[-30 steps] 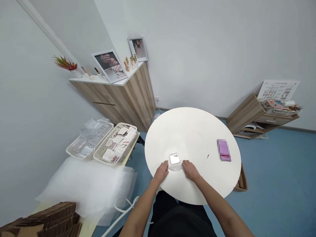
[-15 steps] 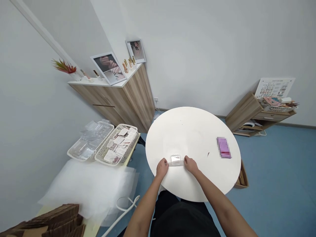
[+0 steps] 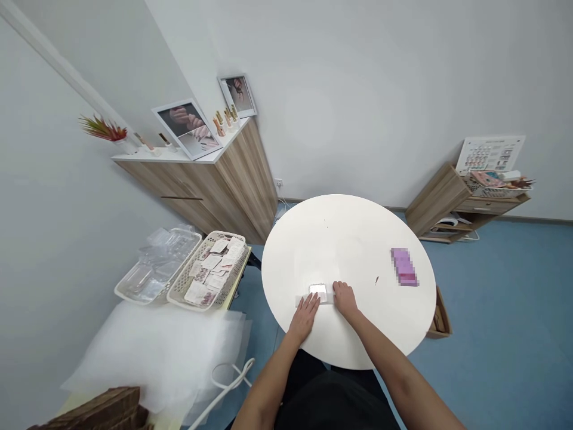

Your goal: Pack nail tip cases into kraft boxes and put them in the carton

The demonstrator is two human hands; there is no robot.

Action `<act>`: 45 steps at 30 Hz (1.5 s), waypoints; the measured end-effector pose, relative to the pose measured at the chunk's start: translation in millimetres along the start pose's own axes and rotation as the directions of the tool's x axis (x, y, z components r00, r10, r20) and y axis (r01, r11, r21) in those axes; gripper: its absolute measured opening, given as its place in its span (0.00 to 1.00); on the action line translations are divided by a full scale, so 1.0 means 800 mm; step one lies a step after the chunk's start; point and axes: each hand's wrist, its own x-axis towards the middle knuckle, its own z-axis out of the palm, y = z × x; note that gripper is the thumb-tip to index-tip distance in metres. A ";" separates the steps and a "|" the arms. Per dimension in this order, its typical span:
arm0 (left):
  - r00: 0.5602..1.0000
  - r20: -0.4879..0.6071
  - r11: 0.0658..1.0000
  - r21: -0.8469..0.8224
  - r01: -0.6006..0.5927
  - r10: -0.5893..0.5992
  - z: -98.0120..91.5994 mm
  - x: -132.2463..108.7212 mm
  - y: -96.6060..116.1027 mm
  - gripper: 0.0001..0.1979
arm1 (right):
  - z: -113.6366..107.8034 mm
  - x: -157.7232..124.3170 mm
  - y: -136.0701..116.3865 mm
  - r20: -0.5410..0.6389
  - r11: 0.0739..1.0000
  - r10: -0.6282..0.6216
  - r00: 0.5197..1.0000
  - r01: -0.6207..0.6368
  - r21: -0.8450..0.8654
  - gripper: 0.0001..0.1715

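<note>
Near the table's edge closest to the person, a small clear plastic box (image 3: 317, 291) sits on the round white table (image 3: 353, 221). A strip of clear film (image 3: 301, 301) runs along the box's near side, its long axis left to right, with both ends reaching past the box. The left hand (image 3: 304, 316) lies flat with its fingers spread and released, the fingertips on the film at the box's near left corner, which makes it the nearer hand. The right hand (image 3: 344, 300) rests just beside the box's right side, its fingers bent down over the film's right end; the view cannot settle whether they pinch it. Toward the table's right edge lies a pink package (image 3: 404, 267), its surface blurred. Off the table's left edge, a woven plastic basket (image 3: 228, 235) holds printed cards, beside a tray (image 3: 123, 291) of clear plastic pieces. A white foam sheet (image 3: 147, 358) lies below them, with flattened cardboard (image 3: 98, 409) at the view's bottom left.
</note>
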 end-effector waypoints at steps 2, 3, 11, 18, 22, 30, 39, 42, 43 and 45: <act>1.000 0.003 1.000 -0.005 -0.015 0.015 0.004 0.000 -0.008 0.35 | 0.004 -0.009 -0.002 -0.099 0.981 -0.194 0.976 0.192 -0.033 0.18; 1.000 0.000 1.000 -0.006 -0.013 0.013 0.004 0.001 -0.011 0.34 | 0.007 -0.014 -0.003 -0.118 0.953 -0.303 0.946 0.301 -0.038 0.20; 1.000 -0.001 1.000 0.004 0.006 -0.006 -0.004 0.029 -0.023 0.31 | 0.042 -0.008 -0.005 -0.093 0.885 -0.466 0.880 0.462 -0.057 0.29; 1.000 0.009 0.992 -0.122 -0.028 0.030 -0.018 0.052 -0.037 0.32 | 0.026 0.008 -0.013 -0.062 0.876 -0.482 0.874 0.479 -0.059 0.29; 0.999 0.038 0.957 -0.286 0.041 -0.032 -0.040 0.061 -0.040 0.27 | -0.002 0.009 -0.014 -0.009 0.887 -0.462 0.887 0.462 -0.012 0.24; 0.995 0.084 0.879 -0.469 0.087 -0.053 -0.069 0.060 -0.024 0.16 | -0.024 -0.012 -0.001 -0.053 0.937 -0.331 0.942 0.335 0.101 0.15; 0.936 0.106 0.766 -0.547 0.338 -0.337 -0.056 0.074 -0.051 0.10 | -0.021 0.030 -0.004 -0.001 0.935 -0.101 0.995 0.096 0.342 0.14; 0.900 0.113 0.743 -0.526 0.413 -0.420 -0.043 0.082 -0.052 0.11 | -0.012 0.039 0.000 0.027 0.943 -0.046 0.999 0.035 0.331 0.14; 0.894 0.106 0.751 -0.505 0.425 -0.435 -0.039 0.084 -0.051 0.10 | -0.008 0.039 0.002 0.029 0.949 -0.028 0.999 0.017 0.315 0.13; 0.891 0.084 0.777 -0.458 0.433 -0.446 -0.033 0.088 -0.048 0.09 | 0.000 0.039 0.005 0.015 0.961 -0.001 1.000 -0.003 0.278 0.11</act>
